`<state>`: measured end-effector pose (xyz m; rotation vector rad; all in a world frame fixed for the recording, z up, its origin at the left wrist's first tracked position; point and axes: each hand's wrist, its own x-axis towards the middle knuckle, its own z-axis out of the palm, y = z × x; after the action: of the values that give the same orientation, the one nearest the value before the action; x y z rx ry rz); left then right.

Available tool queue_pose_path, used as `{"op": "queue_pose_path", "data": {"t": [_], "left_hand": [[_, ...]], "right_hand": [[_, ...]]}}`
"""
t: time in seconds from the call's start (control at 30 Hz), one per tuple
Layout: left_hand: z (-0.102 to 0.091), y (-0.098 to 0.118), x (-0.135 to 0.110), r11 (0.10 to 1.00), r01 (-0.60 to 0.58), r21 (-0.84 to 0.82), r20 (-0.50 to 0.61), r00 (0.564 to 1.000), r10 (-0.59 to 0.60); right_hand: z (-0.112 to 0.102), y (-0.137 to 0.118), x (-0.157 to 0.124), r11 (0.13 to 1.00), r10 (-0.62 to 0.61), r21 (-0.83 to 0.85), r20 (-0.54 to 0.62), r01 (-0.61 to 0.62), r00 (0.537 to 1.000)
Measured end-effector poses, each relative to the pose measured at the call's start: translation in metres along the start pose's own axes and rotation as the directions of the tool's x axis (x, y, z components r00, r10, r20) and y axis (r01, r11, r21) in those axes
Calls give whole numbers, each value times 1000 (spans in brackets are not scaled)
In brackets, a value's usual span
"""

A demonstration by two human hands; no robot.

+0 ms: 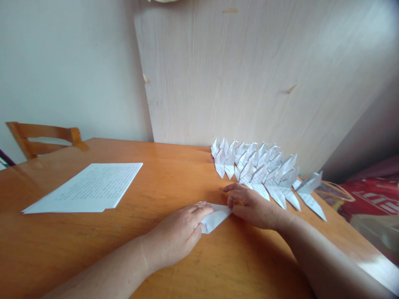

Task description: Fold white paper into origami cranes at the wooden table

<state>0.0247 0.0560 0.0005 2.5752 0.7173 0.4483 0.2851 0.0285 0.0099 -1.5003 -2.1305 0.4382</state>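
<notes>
A small folded white paper (215,218) lies on the orange wooden table (162,187) between my hands. My left hand (179,236) rests on its near left part, fingers curled and pressing it down. My right hand (251,205) has its fingers bent, the tips pinching the paper's right end. Just behind my right hand, several folded pieces of printed paper (258,170) lie in overlapping rows.
A stack of printed sheets (90,187) lies at the table's left. A wooden chair back (43,139) stands behind the far left corner. A pale wooden board (249,74) leans against the wall behind the table. A red bag (370,199) sits off the right edge.
</notes>
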Motion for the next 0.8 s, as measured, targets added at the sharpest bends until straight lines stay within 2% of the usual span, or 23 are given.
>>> {"op": "queue_pose_path", "data": {"t": [0.4,0.53,0.63,0.8], "left_hand": [[0,-1,1,1000,8,-12,27,1000,-8],[0,-3,1,1000,4,-14,53,999,-3],[0,-4,0,1000,-3,-14,54,999,4],[1,-4,0,1000,-10,-9,43,999,11]], "right_hand": [[-3,5,-1,991,13,-136,-9,-14,1000],[-12,10,-3,994,45,-101,-35,-48,998],[-16,11,-4,993,106,-51,-40,-108,994],[-17,3,-3,969,245,-25,29,-245,969]]}}
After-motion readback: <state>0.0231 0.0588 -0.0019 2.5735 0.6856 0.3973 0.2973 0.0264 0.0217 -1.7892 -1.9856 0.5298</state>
